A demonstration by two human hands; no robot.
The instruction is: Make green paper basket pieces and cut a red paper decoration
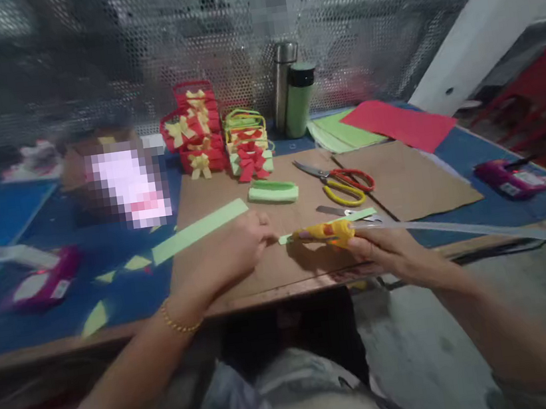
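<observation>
My right hand is closed around a yellow glue gun with a long clear glue stick trailing out to the right. Its nozzle points left at the end of a narrow green paper strip. My left hand is pinched on that strip's left end, just above the brown cardboard sheet. A longer light green strip lies flat to the left of my left hand.
Red and green paper baskets stand at the back with two flasks. Scissors, a folded green piece, red and green paper sheets and purple glue guns lie around. Paper scraps dot the blue table.
</observation>
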